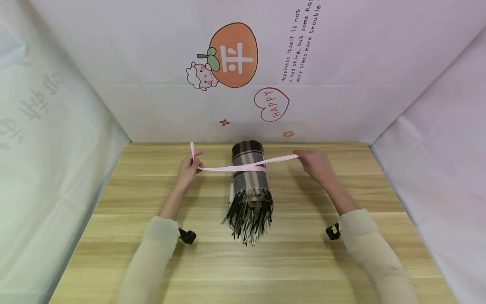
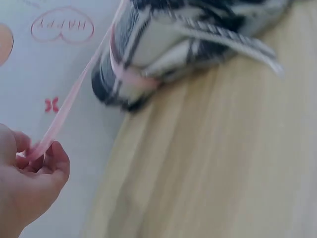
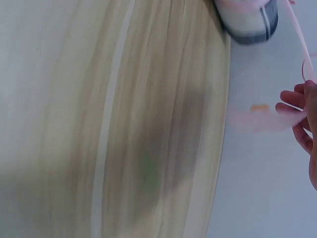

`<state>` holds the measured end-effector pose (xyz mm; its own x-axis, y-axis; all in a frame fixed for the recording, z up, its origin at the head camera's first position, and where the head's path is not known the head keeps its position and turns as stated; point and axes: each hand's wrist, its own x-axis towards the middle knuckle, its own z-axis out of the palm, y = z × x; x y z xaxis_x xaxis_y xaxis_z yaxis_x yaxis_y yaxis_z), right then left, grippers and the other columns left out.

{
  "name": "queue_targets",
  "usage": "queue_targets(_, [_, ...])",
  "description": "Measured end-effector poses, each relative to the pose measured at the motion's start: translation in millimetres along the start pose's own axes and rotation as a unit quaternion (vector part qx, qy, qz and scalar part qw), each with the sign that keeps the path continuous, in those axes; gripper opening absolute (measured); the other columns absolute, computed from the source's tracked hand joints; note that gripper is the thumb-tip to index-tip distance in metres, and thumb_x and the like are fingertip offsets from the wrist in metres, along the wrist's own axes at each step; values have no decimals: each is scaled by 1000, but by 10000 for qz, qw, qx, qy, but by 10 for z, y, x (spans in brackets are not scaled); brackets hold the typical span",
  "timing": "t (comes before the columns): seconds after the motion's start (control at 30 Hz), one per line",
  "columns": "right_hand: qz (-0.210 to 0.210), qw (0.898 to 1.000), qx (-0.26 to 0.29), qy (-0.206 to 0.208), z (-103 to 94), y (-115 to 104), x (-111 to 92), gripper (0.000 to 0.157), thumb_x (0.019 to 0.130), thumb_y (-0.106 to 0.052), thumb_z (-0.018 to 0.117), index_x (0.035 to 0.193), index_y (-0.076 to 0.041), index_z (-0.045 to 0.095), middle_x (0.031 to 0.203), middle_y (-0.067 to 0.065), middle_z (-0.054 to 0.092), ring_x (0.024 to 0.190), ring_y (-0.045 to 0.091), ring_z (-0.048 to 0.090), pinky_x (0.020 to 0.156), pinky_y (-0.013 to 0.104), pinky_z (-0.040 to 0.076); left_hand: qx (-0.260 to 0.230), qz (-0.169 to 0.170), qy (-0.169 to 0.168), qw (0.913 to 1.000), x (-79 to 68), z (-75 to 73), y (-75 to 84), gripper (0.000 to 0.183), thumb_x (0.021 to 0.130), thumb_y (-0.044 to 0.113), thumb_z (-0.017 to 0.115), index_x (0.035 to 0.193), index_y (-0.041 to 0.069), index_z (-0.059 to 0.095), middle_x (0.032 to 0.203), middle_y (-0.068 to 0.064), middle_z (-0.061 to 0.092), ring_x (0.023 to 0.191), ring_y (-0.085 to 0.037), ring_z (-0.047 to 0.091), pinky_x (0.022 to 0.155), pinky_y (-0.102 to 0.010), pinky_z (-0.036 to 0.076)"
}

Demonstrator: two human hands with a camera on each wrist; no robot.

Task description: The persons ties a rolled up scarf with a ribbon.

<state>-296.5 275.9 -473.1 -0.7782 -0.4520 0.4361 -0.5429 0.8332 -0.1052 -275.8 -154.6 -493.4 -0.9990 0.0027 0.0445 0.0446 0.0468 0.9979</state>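
A rolled plaid scarf [image 1: 248, 181] in black, grey, white and brown lies on the wooden table, its dark fringe [image 1: 250, 219] toward the near side. Round its middle passes a pink ribbon [image 1: 248, 168], with its two ends drawn out to either side. My left hand [image 1: 187, 169] pinches one end, and a short tail of ribbon stands up past the fingers. On the other side my right hand [image 1: 314, 164] pinches the other end, a little higher than the scarf. A loose tail [image 3: 262, 120] hangs blurred from the right fingers in the right wrist view.
The wooden table [image 1: 303, 261] meets a white printed backdrop [image 1: 159, 105] right behind the scarf. White sheets also rise at the left and right. A black wrist camera [image 1: 187, 236] sits at the left sleeve, another camera [image 1: 333, 232] at the right one.
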Motion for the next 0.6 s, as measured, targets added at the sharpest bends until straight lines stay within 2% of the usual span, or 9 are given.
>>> queue_targets(0.13, [20, 9997, -149, 208, -41, 158, -141, 22, 92, 0, 65, 114, 0, 71, 94, 20, 75, 76, 35, 72, 65, 48, 58, -254, -161, -52, 9995, -99, -186, -104, 40, 108, 14, 38, 127, -18, 53, 88, 11, 67, 81, -3, 67, 78, -19, 56])
queue_targets(0.2, [-8, 9991, -309, 301, -35, 223, -202, 22, 91, 1, 67, 113, -1, 71, 93, 19, 75, 76, 36, 72, 64, 48, 58, -316, -254, -64, 9992, -149, -258, -140, 42, 109, 16, 37, 129, -17, 53, 85, 10, 70, 82, -4, 69, 79, -22, 58])
queue_targets(0.27, [-24, 9981, -431, 447, -23, 282, -268, 22, 88, 2, 69, 109, -1, 72, 87, 18, 75, 70, 35, 71, 58, 48, 57, -385, -398, -58, 9984, -189, -309, -166, 43, 109, 17, 36, 128, -18, 54, 85, 10, 72, 82, -6, 70, 79, -23, 58])
queue_targets(0.4, [-30, 9934, -729, 890, 14, 399, -396, 20, 84, 2, 73, 103, -4, 74, 72, 13, 73, 55, 32, 66, 46, 45, 51, -529, -738, -55, 9959, -240, -353, -192, 42, 109, 17, 37, 121, -18, 55, 80, 10, 73, 79, -7, 71, 73, -20, 56])
queue_targets(0.53, [91, 9891, -875, 1177, 89, 531, -486, 21, 85, 2, 72, 105, -5, 75, 78, 14, 75, 59, 35, 67, 46, 47, 51, -692, -1092, -124, 9915, -289, -363, -171, 38, 109, 16, 38, 117, -17, 55, 77, 8, 73, 76, -6, 70, 71, -19, 55])
queue_targets(0.6, [192, 9928, -790, 878, 96, 573, -509, 28, 83, 4, 70, 110, -3, 74, 90, 17, 76, 72, 39, 70, 55, 50, 54, -696, -1194, -162, 9903, -301, -370, -195, 37, 109, 16, 37, 117, -15, 55, 78, 8, 73, 76, -6, 69, 71, -19, 55])
